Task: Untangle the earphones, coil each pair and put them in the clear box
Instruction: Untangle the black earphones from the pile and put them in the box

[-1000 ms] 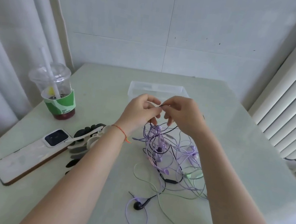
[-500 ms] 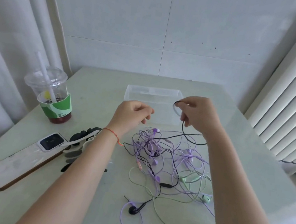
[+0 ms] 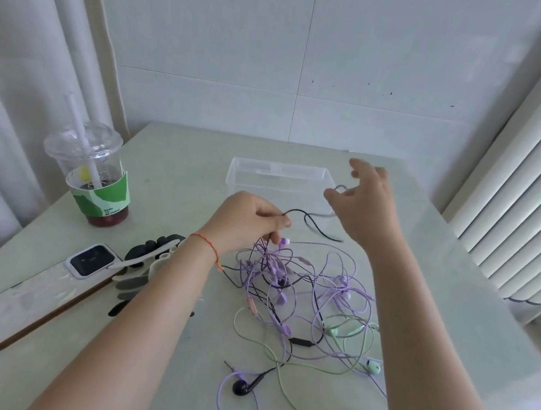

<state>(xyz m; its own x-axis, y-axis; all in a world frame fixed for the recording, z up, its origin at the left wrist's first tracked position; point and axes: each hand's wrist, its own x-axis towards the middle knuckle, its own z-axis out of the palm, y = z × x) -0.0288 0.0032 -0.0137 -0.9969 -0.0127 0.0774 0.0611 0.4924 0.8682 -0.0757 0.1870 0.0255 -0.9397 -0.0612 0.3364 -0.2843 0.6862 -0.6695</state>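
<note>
A tangle of purple, green and black earphone cords [image 3: 305,299] lies on the table in front of me. My left hand [image 3: 246,222] pinches a black cord [image 3: 311,220] just above the tangle, lifting some purple strands with it. Over the near right corner of the clear box [image 3: 281,180], my right hand [image 3: 365,207] pinches a loop of that black cord between thumb and forefinger, with the other fingers spread. A black earbud [image 3: 243,388] with a purple loop lies nearest me. Green earbuds [image 3: 373,368] lie at the right of the heap.
A lidded drink cup [image 3: 94,174] with a straw stands at the left. A phone [image 3: 44,292] in a white case and a black-and-white hair clip [image 3: 148,257] lie left of my left arm. White blinds [image 3: 534,177] hang on the right; the wall is behind the table.
My right hand has drawn the black cord up and away to the right over the box. My left hand has dropped lower and taken hold of the cord near the tangle.
</note>
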